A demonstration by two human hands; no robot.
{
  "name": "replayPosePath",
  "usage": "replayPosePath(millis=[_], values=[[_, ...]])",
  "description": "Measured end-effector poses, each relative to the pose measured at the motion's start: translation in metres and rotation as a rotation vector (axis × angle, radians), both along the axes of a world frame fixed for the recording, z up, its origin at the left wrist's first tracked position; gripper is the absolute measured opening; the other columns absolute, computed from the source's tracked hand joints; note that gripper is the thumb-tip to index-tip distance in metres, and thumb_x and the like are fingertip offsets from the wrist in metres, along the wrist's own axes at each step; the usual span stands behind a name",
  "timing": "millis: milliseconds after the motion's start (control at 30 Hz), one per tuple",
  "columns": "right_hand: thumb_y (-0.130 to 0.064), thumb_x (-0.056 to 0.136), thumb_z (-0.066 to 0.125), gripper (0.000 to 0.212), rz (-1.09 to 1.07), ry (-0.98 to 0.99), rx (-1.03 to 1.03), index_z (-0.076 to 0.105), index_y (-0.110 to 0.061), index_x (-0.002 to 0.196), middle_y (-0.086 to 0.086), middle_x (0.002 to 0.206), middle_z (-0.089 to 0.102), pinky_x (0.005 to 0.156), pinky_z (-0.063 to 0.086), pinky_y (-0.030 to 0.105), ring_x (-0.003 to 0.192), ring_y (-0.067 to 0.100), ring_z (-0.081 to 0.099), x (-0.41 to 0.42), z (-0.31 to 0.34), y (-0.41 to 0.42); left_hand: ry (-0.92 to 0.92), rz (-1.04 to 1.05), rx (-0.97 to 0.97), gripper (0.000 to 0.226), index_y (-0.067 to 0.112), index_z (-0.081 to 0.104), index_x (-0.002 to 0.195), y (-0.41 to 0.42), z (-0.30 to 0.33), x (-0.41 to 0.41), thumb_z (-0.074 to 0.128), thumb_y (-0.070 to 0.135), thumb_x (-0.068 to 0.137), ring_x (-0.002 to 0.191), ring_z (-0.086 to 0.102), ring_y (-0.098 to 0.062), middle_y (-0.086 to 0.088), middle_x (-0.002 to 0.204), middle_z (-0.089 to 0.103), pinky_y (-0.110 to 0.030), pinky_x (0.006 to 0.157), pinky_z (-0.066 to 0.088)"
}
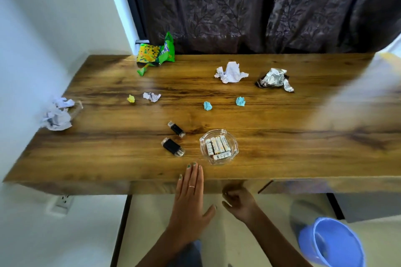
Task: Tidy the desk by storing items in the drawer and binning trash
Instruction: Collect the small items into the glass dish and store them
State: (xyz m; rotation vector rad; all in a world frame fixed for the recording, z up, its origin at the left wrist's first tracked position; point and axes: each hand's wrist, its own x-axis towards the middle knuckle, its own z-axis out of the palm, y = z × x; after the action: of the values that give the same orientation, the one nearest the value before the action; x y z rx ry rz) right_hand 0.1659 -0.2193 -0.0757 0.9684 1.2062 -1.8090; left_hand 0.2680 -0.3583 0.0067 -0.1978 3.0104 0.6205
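We see the left hand lying flat with straight fingers on the desk's near edge, just below the two USB sticks and beside the glass dish of batteries. The right hand is curled under the desk front in shadow; we cannot tell whether it grips anything. The drawer is blurred. Crumpled papers and wrappers lie scattered farther back. The blue bin is cut off at the lower edge.
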Motion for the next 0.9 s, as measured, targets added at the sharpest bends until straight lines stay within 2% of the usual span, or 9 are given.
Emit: replayPosePath(millis=[100, 233, 367, 467, 533, 600, 667, 767, 900], values=[[0.018, 0.079, 0.032, 0.032, -0.062, 0.015, 0.022, 0.044, -0.010, 0.069, 0.011, 0.069, 0.042, 0.067, 0.041, 0.034, 0.066, 0.020, 0.045, -0.001, -0.012, 0.003, 0.004, 0.022, -0.017, 0.090, 0.018, -0.024, 0.143, 0.001, 0.004, 0.000, 0.029, 0.059, 0.083, 0.141, -0.027, -0.015, 0.003, 0.150, -0.031, -0.029, 0.111, -0.021], [0.018, 0.085, 0.032, 0.032, -0.110, 0.011, -0.093, 0.053, -0.006, 0.086, 0.013, 0.095, 0.055, 0.067, 0.043, 0.027, 0.086, 0.021, 0.056, 0.013, -0.020, 0.010, -0.030, 0.039, -0.041, 0.092, 0.016, -0.023, 0.144, 0.007, 0.012, 0.003, 0.044, 0.049, 0.092, 0.140, -0.027, -0.014, 0.004, 0.147, -0.033, -0.033, 0.118, -0.011], [0.014, 0.089, 0.032, 0.035, -0.114, 0.075, -0.122, 0.057, -0.008, 0.101, 0.007, 0.095, 0.060, 0.093, 0.042, 0.030, 0.098, 0.019, 0.054, 0.032, -0.002, -0.002, -0.054, 0.056, -0.037, 0.092, 0.014, -0.018, 0.148, 0.018, 0.008, 0.012, 0.047, 0.047, 0.092, 0.143, -0.024, -0.017, 0.000, 0.155, -0.026, -0.035, 0.119, -0.006], [0.014, 0.088, 0.028, 0.034, -0.066, 0.043, -0.030, 0.052, -0.005, 0.104, 0.011, 0.082, 0.056, 0.064, 0.047, 0.027, 0.075, 0.021, 0.053, 0.023, 0.000, -0.009, -0.056, 0.073, -0.065, 0.093, 0.014, -0.019, 0.148, 0.025, 0.007, 0.017, 0.047, 0.048, 0.091, 0.143, -0.023, -0.017, -0.001, 0.156, -0.024, -0.036, 0.119, -0.005], [0.009, 0.090, 0.032, 0.024, -0.041, 0.022, 0.037, 0.050, -0.003, 0.100, 0.014, 0.075, 0.051, 0.054, 0.048, 0.027, 0.069, 0.024, 0.052, 0.017, -0.003, -0.009, -0.056, 0.067, -0.086, 0.093, 0.014, -0.018, 0.149, 0.026, 0.007, 0.019, 0.047, 0.047, 0.091, 0.143, -0.022, -0.017, -0.001, 0.156, -0.023, -0.036, 0.119, -0.005], [0.007, 0.092, 0.034, 0.022, -0.032, 0.015, 0.026, 0.052, -0.005, 0.097, 0.014, 0.075, 0.047, 0.073, 0.051, 0.031, 0.091, 0.034, 0.060, 0.015, 0.000, -0.005, -0.067, 0.055, -0.096, 0.092, 0.015, -0.017, 0.149, 0.023, 0.007, 0.021, 0.047, 0.046, 0.091, 0.143, -0.022, -0.016, 0.000, 0.157, -0.022, -0.035, 0.119, -0.005], [0.009, 0.091, 0.033, 0.026, -0.057, 0.021, 0.017, 0.055, -0.004, 0.096, 0.015, 0.088, 0.046, 0.097, 0.042, 0.037, 0.118, 0.037, 0.050, 0.009, 0.000, -0.002, -0.067, 0.043, -0.112, 0.090, 0.015, -0.017, 0.149, 0.021, 0.008, 0.024, 0.046, 0.046, 0.092, 0.143, -0.022, -0.015, 0.001, 0.157, -0.022, -0.034, 0.119, -0.006], [0.011, 0.087, 0.036, 0.026, -0.105, 0.028, 0.018, 0.048, -0.010, 0.076, 0.010, 0.084, 0.046, 0.095, 0.038, 0.036, 0.093, 0.024, 0.049, 0.000, -0.009, 0.000, -0.062, 0.019, -0.139, 0.089, 0.016, -0.017, 0.149, 0.017, 0.009, 0.026, 0.045, 0.046, 0.092, 0.140, -0.024, -0.011, 0.001, 0.157, -0.021, -0.033, 0.118, -0.008], [0.006, 0.088, 0.040, 0.023, -0.072, 0.011, 0.005, 0.049, -0.011, 0.076, 0.009, 0.082, 0.044, 0.082, 0.036, 0.030, 0.073, 0.017, 0.043, 0.005, -0.026, 0.005, -0.058, 0.022, -0.144, 0.089, 0.016, -0.016, 0.149, 0.017, 0.006, 0.025, 0.045, 0.046, 0.092, 0.143, -0.021, -0.015, 0.001, 0.157, -0.021, -0.034, 0.118, -0.007]])
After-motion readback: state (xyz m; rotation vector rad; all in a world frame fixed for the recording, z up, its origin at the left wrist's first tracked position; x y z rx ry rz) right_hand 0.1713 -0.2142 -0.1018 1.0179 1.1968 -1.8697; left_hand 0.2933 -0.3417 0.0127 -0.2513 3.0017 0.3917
